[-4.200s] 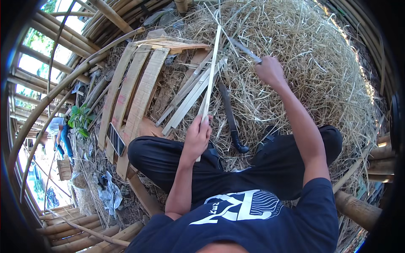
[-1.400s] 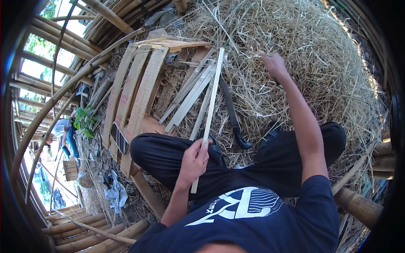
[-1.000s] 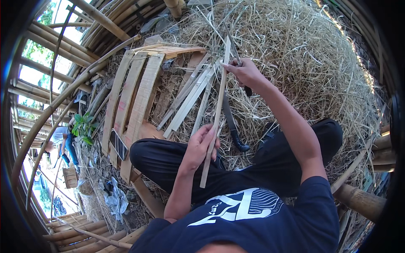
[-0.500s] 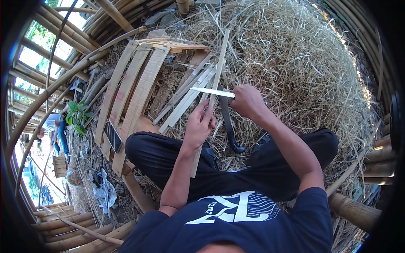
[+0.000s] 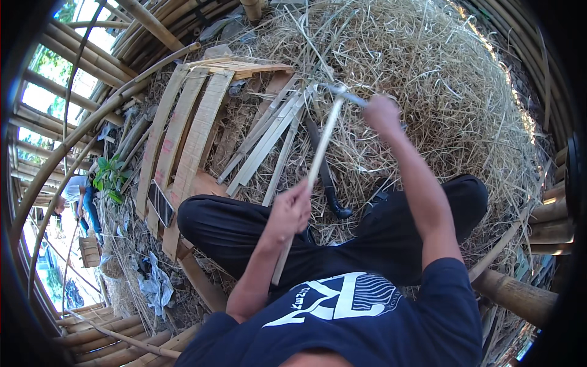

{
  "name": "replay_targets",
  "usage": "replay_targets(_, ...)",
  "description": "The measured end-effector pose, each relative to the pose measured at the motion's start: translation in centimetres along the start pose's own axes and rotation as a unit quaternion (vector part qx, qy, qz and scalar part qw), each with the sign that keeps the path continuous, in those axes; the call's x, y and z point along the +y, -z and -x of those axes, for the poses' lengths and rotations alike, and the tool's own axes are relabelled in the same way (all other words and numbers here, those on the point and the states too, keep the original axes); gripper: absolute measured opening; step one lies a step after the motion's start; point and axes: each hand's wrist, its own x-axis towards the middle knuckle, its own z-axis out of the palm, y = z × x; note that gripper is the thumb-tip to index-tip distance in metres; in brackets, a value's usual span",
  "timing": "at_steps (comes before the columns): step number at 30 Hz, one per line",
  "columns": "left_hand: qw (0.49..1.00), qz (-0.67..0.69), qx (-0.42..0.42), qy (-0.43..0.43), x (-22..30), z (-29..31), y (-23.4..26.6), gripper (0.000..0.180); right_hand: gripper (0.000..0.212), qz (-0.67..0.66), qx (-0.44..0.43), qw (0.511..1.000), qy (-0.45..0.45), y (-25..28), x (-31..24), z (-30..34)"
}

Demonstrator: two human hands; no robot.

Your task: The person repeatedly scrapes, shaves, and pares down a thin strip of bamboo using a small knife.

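Note:
A long, pale bamboo strip (image 5: 323,144) slants up and away from my lap. My left hand (image 5: 288,212) is closed around its lower part, and the near end sticks out below toward my shirt. In my right hand (image 5: 383,115), closed on the handle, is a knife (image 5: 350,96). Its blade lies at or just over the far end of the strip, slightly blurred; I cannot tell whether it is cutting in. Left of the held strip, several split bamboo strips (image 5: 267,150) lie side by side. Between my knees rests a dark blade tool with a black handle (image 5: 331,194).
A heap of curly shavings (image 5: 428,110) covers the ground ahead and right. Wooden slats (image 5: 199,131) lie at the left, with a phone (image 5: 161,203) on them. A bamboo pole (image 5: 516,298) is by my right side. Another person (image 5: 79,196) bends down far left.
My left hand has drawn back toward my body with the strip, whose far end has come nearer. The knife has moved away and right, from the strip's middle to its far end.

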Motion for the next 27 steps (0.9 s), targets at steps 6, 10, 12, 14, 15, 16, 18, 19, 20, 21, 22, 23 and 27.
replay_targets(6,0.997,-0.056,0.045,-0.038,0.0,1.5,1.1,0.035,0.046,-0.151,0.073,0.982,-0.089,1.5,4.6,-3.7)
replay_targets(10,0.987,-0.121,0.037,-0.098,1.1,-1.2,1.5,0.035,0.064,-0.391,-0.117,0.912,-0.034,1.6,-3.3,1.6)
replay_targets(12,0.987,-0.129,0.029,-0.089,1.2,-2.0,0.9,0.035,0.056,-0.460,-0.168,0.871,0.052,1.2,-4.5,2.5)
replay_targets(14,0.985,-0.147,0.001,-0.086,1.3,-2.6,0.5,0.032,0.043,-0.496,-0.144,0.853,0.073,0.6,-5.5,3.1)
replay_targets(15,0.985,-0.147,0.000,-0.088,1.4,-2.9,0.2,0.032,0.040,-0.512,-0.149,0.844,0.063,0.8,-5.8,3.4)
replay_targets(16,0.990,-0.107,0.005,-0.092,1.4,-3.3,-0.3,0.031,0.040,-0.512,-0.148,0.844,0.064,0.9,-5.8,3.6)
replay_targets(18,0.993,-0.079,0.012,-0.089,1.9,-3.8,-1.1,0.028,0.041,-0.502,-0.185,0.840,0.092,1.1,-5.7,3.9)
replay_targets(19,0.993,-0.077,0.012,-0.090,2.1,-4.3,-1.1,0.028,0.041,-0.500,-0.186,0.841,0.093,1.1,-5.7,4.1)
replay_targets(20,0.990,-0.097,0.003,-0.104,2.1,-4.8,-0.9,0.028,0.042,-0.478,-0.141,0.859,0.115,0.8,-5.7,4.2)
replay_targets(21,0.986,-0.117,-0.003,-0.117,2.1,-5.3,-0.7,0.027,0.044,-0.455,-0.097,0.874,0.138,0.8,-6.0,4.4)
replay_targets(22,0.981,-0.135,0.028,-0.139,2.2,-5.6,-0.5,0.027,0.044,-0.375,-0.034,0.908,0.184,1.1,-6.0,4.6)
replay_targets(23,0.981,-0.133,0.031,-0.141,2.2,-6.0,-0.2,0.027,0.044,-0.373,-0.036,0.908,0.187,1.5,-6.0,4.9)
replay_targets(27,0.969,-0.133,0.056,-0.199,2.9,-6.4,0.7,0.025,0.029,-0.122,-0.020,0.976,0.181,1.7,-6.5,7.4)
